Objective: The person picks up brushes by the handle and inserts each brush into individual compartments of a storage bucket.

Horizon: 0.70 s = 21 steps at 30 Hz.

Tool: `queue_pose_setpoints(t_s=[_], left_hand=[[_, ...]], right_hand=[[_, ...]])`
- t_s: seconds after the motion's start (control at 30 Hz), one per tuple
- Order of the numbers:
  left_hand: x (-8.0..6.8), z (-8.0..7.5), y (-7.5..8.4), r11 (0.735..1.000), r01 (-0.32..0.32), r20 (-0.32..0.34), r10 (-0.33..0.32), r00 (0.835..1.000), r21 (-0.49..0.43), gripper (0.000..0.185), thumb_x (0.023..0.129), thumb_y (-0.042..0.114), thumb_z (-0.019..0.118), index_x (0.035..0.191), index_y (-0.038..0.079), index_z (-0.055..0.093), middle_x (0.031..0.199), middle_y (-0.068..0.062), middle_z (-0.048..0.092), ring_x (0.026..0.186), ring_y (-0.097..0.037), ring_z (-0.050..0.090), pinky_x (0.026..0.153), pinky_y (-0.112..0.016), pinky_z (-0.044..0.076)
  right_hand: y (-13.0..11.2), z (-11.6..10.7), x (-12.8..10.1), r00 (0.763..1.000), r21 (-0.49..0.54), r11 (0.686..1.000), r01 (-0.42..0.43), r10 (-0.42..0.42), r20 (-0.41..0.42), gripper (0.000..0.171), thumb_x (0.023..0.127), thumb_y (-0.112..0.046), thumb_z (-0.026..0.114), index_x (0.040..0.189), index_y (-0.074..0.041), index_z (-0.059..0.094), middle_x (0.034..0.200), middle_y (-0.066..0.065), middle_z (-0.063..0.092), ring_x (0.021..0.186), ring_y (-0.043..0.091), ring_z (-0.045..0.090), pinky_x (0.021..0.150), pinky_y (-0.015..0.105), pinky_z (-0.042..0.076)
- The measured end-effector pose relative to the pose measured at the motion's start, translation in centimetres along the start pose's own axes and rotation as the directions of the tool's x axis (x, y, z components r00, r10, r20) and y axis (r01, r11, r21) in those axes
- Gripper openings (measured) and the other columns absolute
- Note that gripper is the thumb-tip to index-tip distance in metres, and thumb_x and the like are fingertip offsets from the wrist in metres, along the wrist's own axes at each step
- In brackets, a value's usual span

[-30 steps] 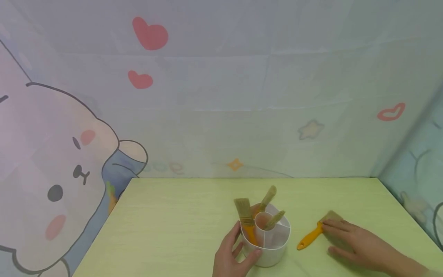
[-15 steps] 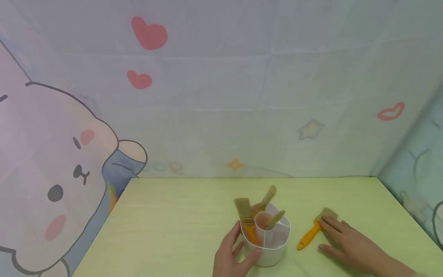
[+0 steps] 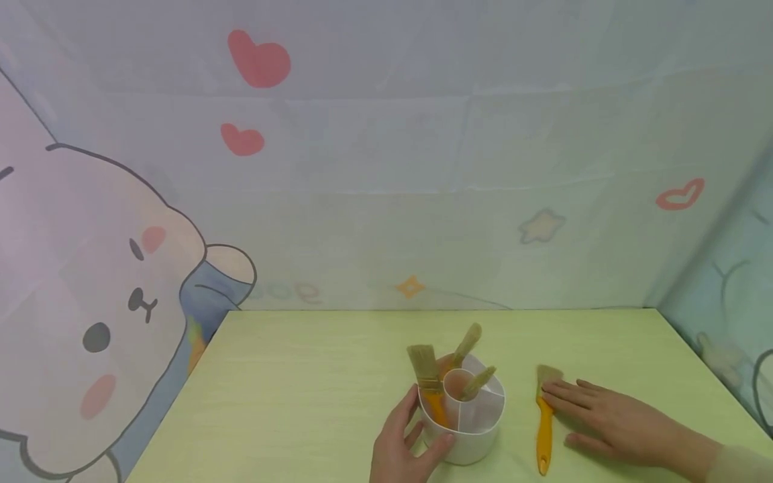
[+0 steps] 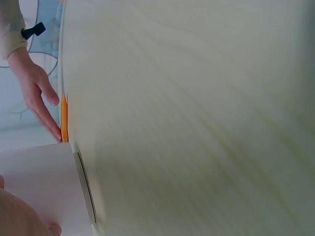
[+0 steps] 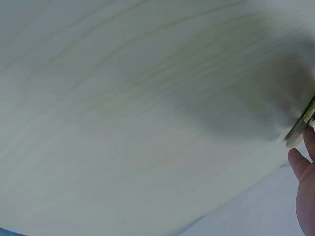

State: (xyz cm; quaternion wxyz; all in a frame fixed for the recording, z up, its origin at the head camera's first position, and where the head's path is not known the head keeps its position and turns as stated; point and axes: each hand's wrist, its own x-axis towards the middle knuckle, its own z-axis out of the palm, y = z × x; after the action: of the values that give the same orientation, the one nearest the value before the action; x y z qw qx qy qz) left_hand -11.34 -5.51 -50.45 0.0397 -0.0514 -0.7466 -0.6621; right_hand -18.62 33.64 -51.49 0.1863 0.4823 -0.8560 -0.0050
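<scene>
A round white divided organizer [image 3: 464, 448] stands on the table, with my left hand [image 3: 400, 448] gripping its near left side, thumb at the front. Three paintbrushes lean in it bristles up: a wide one [image 3: 425, 365], one at the back [image 3: 468, 343] and a smaller one [image 3: 480, 382]. To the right, an orange-handled paintbrush [image 3: 545, 433] lies flat, handle toward me. My right hand [image 3: 625, 424] rests its straight fingers on this brush just below the bristles. In the left wrist view the brush handle [image 4: 64, 118] shows edge-on; in the right wrist view only bristles [image 5: 297, 133] show beside the fingertips.
The yellow-green table [image 3: 302, 389] ends at a printed cloth backdrop [image 3: 386, 168] behind it. More cloth hangs at the right side [image 3: 737, 282]. The organizer has a central cup [image 3: 453, 380] and thin dividers.
The loose paintbrush has turned from slanting to nearly straight toward me, its bristle end moving left under my right fingers. My left hand and the organizer have stayed put.
</scene>
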Motion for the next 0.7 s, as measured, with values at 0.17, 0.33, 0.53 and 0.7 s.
queue_pose_setpoints(t_s=[0.17,0.33,0.53,0.7], left_hand=[[0.1,0.0,-0.1,1.000,0.009,0.017,-0.008,1.000,-0.010,0.090,0.089,0.033,0.090,0.159,-0.001,0.045,0.161,-0.019,0.049,0.147,-0.042,0.049,0.109,-0.038,0.057],[0.0,-0.1,0.2,1.000,0.001,0.018,-0.002,1.000,0.016,0.091,0.089,0.035,0.090,0.158,-0.002,0.045,0.160,-0.020,0.050,0.146,-0.042,0.050,0.108,-0.037,0.057],[-0.1,-0.3,0.1,0.999,-0.018,0.012,0.018,1.000,0.032,0.091,0.089,0.034,0.090,0.159,-0.002,0.045,0.159,-0.021,0.050,0.145,-0.043,0.051,0.107,-0.038,0.058],[-0.1,-0.3,0.1,0.999,-0.020,0.009,0.019,1.000,0.036,0.091,0.088,0.033,0.090,0.158,-0.003,0.045,0.159,-0.021,0.050,0.145,-0.043,0.051,0.106,-0.038,0.059]], right_hand=[[-0.6,-0.5,0.2,0.980,0.037,0.982,-0.188,0.184,0.082,0.064,0.099,-0.048,0.076,0.148,-0.009,0.064,0.154,0.008,0.060,0.150,0.022,0.049,0.128,0.029,0.035],[-2.1,-1.7,0.7,0.814,0.128,0.825,-0.551,0.497,0.300,0.069,0.101,-0.056,0.068,0.148,-0.005,0.063,0.149,0.019,0.062,0.129,0.050,0.062,0.103,0.066,0.056],[-3.7,-2.0,1.1,0.702,0.192,0.698,-0.690,0.580,0.415,0.077,0.102,-0.060,0.064,0.148,0.002,0.060,0.150,0.029,0.058,0.132,0.061,0.054,0.107,0.073,0.049],[-4.3,-1.5,1.2,0.717,0.185,0.721,-0.668,0.557,0.419,0.077,0.103,-0.060,0.063,0.145,0.004,0.062,0.149,0.026,0.060,0.138,0.050,0.056,0.114,0.070,0.043]])
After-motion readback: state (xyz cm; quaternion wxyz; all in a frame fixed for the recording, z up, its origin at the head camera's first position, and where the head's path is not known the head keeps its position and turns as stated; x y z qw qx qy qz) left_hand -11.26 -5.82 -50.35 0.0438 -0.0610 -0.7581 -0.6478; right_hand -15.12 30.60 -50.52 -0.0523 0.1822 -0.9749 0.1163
